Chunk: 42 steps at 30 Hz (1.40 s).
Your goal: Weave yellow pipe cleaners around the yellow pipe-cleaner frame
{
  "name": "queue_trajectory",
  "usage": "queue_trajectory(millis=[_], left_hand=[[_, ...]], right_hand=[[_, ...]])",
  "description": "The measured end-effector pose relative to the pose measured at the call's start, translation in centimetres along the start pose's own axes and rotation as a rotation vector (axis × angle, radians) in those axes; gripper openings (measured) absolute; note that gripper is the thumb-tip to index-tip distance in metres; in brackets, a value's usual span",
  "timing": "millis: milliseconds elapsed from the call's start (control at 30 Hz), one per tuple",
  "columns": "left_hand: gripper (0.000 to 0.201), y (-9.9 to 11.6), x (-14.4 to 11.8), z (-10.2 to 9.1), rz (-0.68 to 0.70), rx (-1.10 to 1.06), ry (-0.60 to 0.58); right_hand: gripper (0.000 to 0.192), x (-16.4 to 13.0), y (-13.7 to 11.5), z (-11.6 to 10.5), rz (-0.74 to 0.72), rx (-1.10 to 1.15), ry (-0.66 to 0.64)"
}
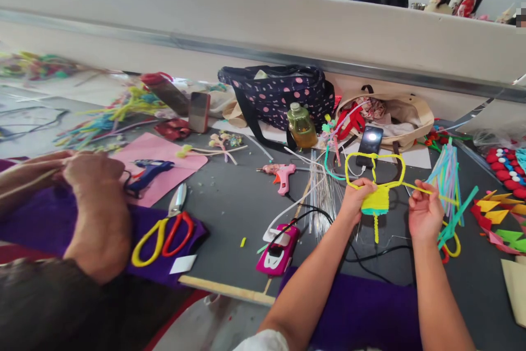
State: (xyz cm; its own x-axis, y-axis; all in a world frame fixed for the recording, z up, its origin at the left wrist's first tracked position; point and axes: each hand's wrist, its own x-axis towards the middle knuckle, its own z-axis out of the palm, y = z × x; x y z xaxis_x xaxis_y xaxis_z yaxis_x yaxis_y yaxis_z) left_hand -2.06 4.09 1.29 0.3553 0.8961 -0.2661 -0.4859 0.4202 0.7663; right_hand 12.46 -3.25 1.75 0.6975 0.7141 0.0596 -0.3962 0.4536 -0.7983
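- Your left hand (356,197) pinches the yellow pipe-cleaner figure (376,184) at its woven yellow-and-teal body, fingers closed on the left edge of the weave.
- Your right hand (424,211) pinches the loose yellow strand that runs off the figure to the right, thumb and fingertips pressed together on it.
- The figure hangs in the air between your hands, above the right half of the tabletop (230,203); its two loops stand up in front of the lit phone (370,144).
- To do this wrap well, I'd say keep the strand taut and lay each turn tight beside the last, while the left pinch stops the weave from twisting.
- Just right of your right hand lies a bundle of pastel pipe cleaners (446,176), within easy reach.
- Left of your hands: a pink toy car (278,249) on a cable near the front edge, a pink glue gun (282,174) and a sheaf of thin wires beside it.
- Further left, a co-worker's hand (96,197) is at work over purple felt (53,219); yellow-and-red scissors (166,230) lie on it.
- At the back edge sit a spotted bag (283,93) and a yellow bottle (301,126).
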Motion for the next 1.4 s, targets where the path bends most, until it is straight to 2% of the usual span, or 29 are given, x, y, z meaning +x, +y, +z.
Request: queue_trajectory(millis=[133,200,300,567,900,1033,1233,1400], left_hand=[[0.020,-0.3,-0.3,0.3,0.052,0.047,-0.018],[0.020,-0.3,-0.5,0.5,0.051,0.072,-0.029],[0.020,-0.2,-0.7,0.7,0.051,0.122,-0.050],[0.026,-0.6,-1.0,1.1,0.028,0.150,-0.075],[0.039,-0.1,-0.6,0.6,-0.002,0.145,-0.135],[0.034,0.0,-0.3,0.4,0.004,0.147,-0.110],[0.039,-0.5,0.1,0.1,0.071,0.149,-0.086],[0.039,-0.9,0.4,-0.2,-0.024,0.073,-0.080]], right_hand=[[0.036,-0.8,1.1,0.8,0.181,-0.081,-0.140],[0.035,-1.1,1.7,0.9,0.247,-0.115,-0.192],[0.030,-1.3,2.3,0.7,0.277,-0.179,-0.162],[0.027,-1.1,2.5,0.6,0.228,-0.181,-0.024],[0.033,-0.5,3.2,-0.4,0.186,-0.238,0.075],[0.033,-0.4,3.1,-0.5,0.151,-0.232,0.096],[0.030,-0.4,3.2,-0.4,0.125,-0.212,0.087],[0.028,-0.6,3.1,-0.1,0.085,-0.189,0.101]])
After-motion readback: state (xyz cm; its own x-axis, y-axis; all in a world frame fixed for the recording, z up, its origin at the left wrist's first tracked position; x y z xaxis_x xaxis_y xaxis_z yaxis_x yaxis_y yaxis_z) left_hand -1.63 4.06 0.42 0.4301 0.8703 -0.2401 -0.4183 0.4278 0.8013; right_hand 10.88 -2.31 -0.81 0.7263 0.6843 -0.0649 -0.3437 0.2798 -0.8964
